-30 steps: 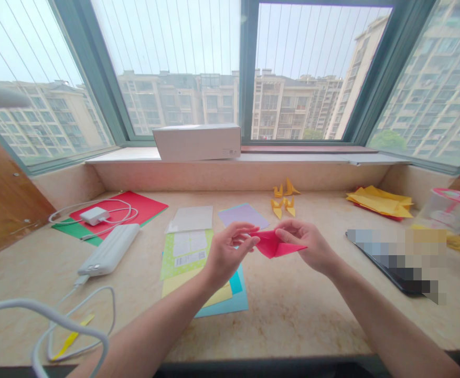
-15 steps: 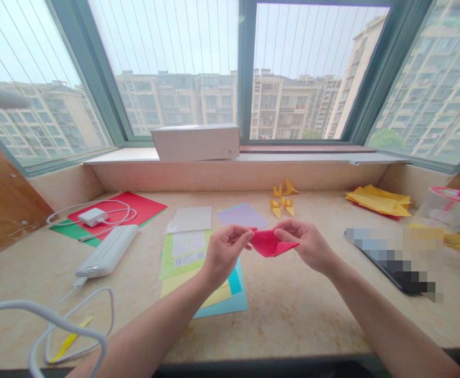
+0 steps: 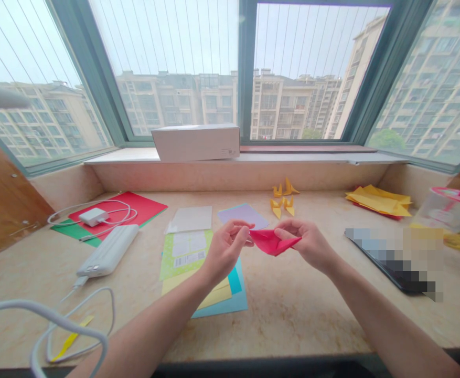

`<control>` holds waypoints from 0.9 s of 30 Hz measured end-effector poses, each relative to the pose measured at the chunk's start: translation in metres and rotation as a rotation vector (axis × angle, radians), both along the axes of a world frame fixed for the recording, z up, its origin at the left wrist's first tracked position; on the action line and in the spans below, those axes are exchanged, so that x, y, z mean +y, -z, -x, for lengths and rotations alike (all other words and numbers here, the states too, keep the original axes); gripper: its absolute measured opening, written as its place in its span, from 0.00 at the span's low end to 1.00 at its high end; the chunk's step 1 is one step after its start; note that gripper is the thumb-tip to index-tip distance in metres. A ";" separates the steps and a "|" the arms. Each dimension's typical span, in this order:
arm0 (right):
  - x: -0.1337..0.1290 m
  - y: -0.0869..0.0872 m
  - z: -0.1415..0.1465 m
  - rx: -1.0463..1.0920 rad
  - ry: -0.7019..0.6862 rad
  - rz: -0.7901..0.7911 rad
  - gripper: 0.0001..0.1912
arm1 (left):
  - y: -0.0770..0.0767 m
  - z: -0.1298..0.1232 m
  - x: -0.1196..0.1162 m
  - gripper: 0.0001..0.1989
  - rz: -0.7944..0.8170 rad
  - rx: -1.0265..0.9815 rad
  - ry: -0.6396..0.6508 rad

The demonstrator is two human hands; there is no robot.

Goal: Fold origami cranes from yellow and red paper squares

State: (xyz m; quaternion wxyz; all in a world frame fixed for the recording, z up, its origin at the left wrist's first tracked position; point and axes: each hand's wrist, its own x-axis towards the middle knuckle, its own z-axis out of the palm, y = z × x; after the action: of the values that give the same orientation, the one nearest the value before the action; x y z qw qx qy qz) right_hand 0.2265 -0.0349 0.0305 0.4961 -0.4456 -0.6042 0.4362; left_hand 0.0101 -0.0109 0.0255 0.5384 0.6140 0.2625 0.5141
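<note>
A folded piece of red origami paper (image 3: 269,243) is held up above the counter, its upper side partly spread. My left hand (image 3: 230,247) pinches its left tip between thumb and fingers. On the other side, my right hand (image 3: 306,242) grips the right part, with the thumb along the upper edge and the other fingers partly hidden behind the paper. Beyond the hands stand several small yellow folded paper birds (image 3: 282,199). A sheet of lilac paper (image 3: 243,215) lies just behind my left hand.
Left of centre lie a green packet (image 3: 169,257), yellow paper (image 3: 214,294) and blue paper (image 3: 230,305). A white power bank (image 3: 107,251), cables and red paper (image 3: 147,205) are at left. Yellow sheets (image 3: 379,199), a phone (image 3: 387,262) and a plastic cup (image 3: 450,210) stand right.
The red paper has tilted slightly and its upper edge has opened a little more. My left thumb has shifted a bit at the left tip; both hands stay in nearly the same place.
</note>
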 end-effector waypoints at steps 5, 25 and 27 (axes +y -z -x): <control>-0.001 -0.001 0.000 -0.056 -0.020 -0.042 0.14 | 0.004 -0.001 -0.003 0.14 -0.067 0.078 0.016; -0.001 0.009 -0.001 -0.266 0.159 -0.316 0.05 | 0.011 -0.001 -0.002 0.13 -0.207 0.396 -0.003; -0.001 0.008 0.000 -0.273 0.168 -0.328 0.05 | 0.011 -0.001 -0.002 0.12 -0.205 0.381 -0.026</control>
State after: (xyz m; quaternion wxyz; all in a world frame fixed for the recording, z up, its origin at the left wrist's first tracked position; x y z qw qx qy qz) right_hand 0.2269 -0.0360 0.0222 0.5102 -0.4624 -0.6895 0.2250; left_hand 0.0114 -0.0128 0.0144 0.4072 0.7481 0.3135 0.4197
